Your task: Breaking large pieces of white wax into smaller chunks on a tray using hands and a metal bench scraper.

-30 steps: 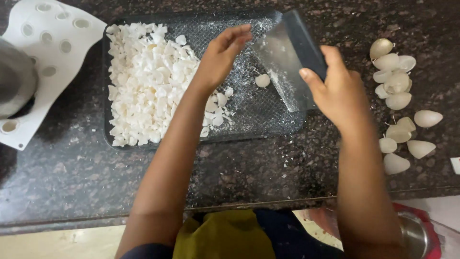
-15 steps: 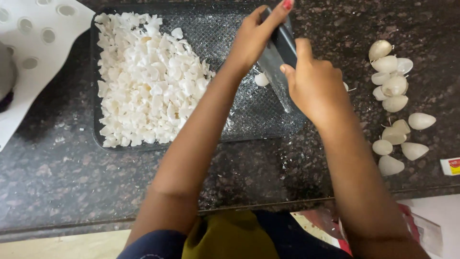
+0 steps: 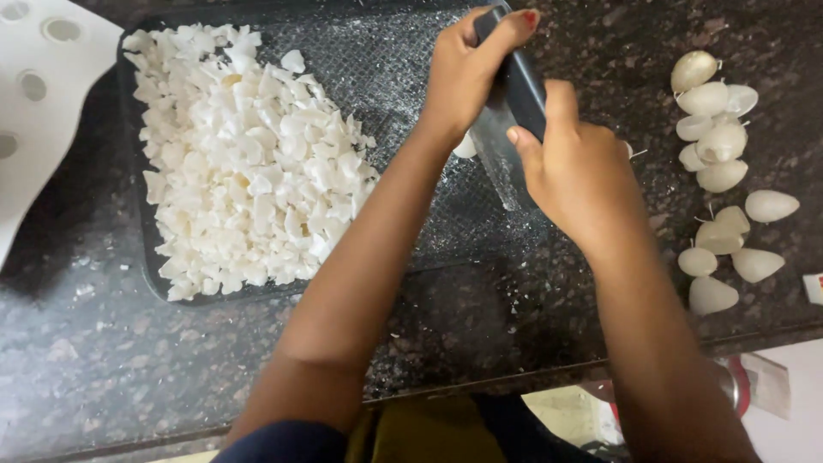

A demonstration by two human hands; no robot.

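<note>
Over the tray's (image 3: 137,257) right half, both hands are gripping one bench scraper (image 3: 506,129): the left hand (image 3: 467,77) is pinching the far end of its dark handle, the right hand (image 3: 574,167) is clamping the near end, blade angling down beside a white chunk (image 3: 465,147)

Both hands gripped a bench scraper (image 3: 512,120) over a dark tray (image 3: 403,69): the left hand (image 3: 467,73) closed over the top of its dark handle, the right hand (image 3: 574,171) on the near end. White chopped chunks (image 3: 249,163) were heaped on the tray's left side (one loose piece lay beside the blade). Pale cone-shaped pieces (image 3: 724,180) lay on the speckled counter (image 3: 129,360) well to the right.
</note>
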